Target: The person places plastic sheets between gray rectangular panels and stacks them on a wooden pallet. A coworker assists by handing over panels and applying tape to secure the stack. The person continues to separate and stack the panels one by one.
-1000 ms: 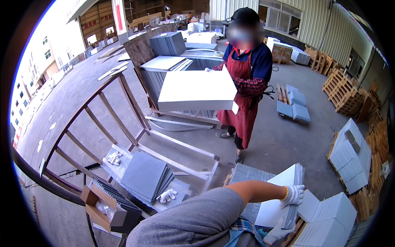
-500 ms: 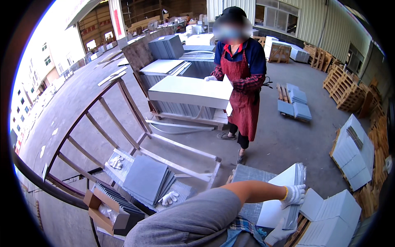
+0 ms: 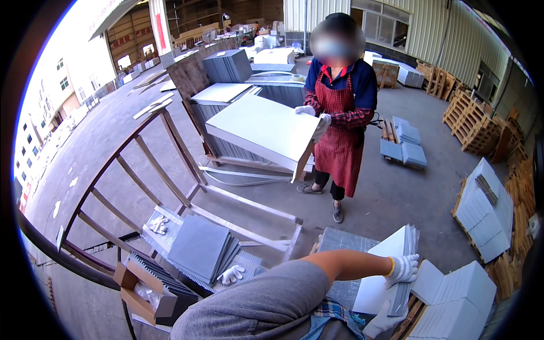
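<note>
Both of my hands wear white knitted gloves and are at a stack of white and grey flat panels (image 3: 377,286) in clear wrap. My left hand (image 3: 403,269) curls over the right side of the stack's upper part. At its lower end, my right hand (image 3: 384,322) grips the bottom edge, partly cut off by my clothing. The stack leans on a grey sheet-covered surface (image 3: 340,241). Across from me a person in a red checked apron (image 3: 340,124) holds a long white carton (image 3: 263,124) with both gloved hands, its right end tipped downward.
White stacked panels (image 3: 459,297) lie on a pallet to the right. At left stands a metal frame (image 3: 150,156), with grey panels (image 3: 198,243), a loose glove (image 3: 231,275) and an open cardboard box (image 3: 139,283) nearby. Wooden pallets (image 3: 467,124) line the wall.
The other person has shifted slightly right and turned the white carton, whose right end now dips lower and nearer to me; both their hands now show on it. My hands have stayed put.
</note>
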